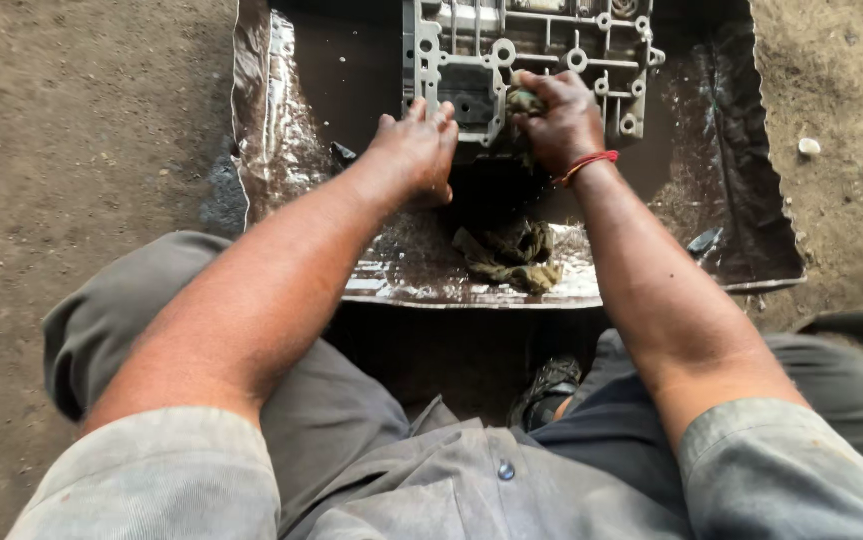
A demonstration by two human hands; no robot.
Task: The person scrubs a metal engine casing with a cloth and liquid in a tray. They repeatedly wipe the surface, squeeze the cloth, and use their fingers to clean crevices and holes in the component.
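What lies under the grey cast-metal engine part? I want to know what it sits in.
The grey cast-metal engine part rests in a dented sheet-metal tray of dark oily liquid. The tray floor beneath the part is hidden.

Soft daylight, glare on the wet tray point(281, 120), sharp with slightly bowed edges.

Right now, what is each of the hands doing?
Left hand: open, flat against the metal casting.
Right hand: closed on a small rag.
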